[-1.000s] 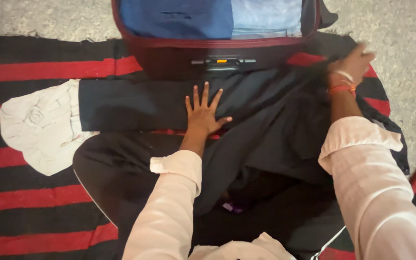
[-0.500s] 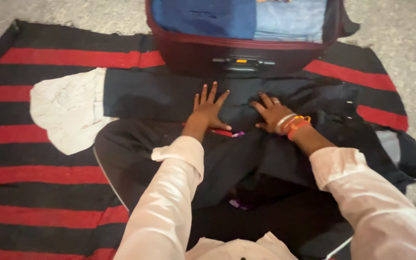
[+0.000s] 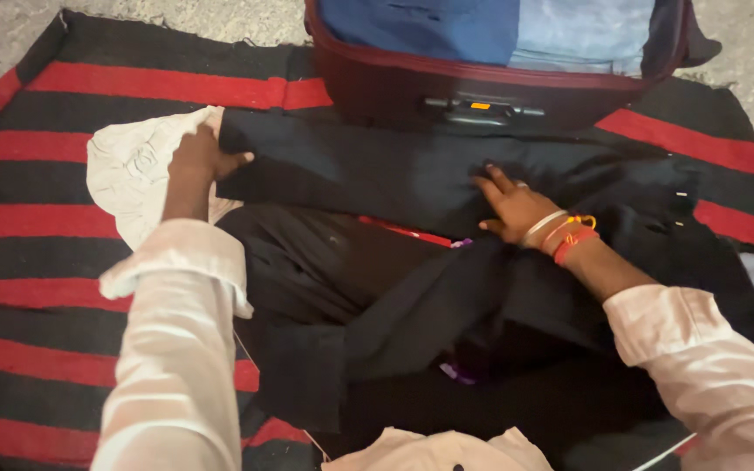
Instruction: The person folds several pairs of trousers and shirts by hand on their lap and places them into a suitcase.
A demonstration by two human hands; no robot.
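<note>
With the left hand (image 3: 201,155) gripping the left end of the dark folded garment (image 3: 377,179) lying on the striped blanket (image 3: 63,253) before the maroon suitcase (image 3: 394,87), and the right hand (image 3: 517,208) pressed flat, fingers spread, a hard tug could undo the fold.

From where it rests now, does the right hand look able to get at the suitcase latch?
Probably yes. The right hand lies flat on the dark garment, just below the suitcase latch, with only flat cloth between them and nothing standing in the way.
</note>
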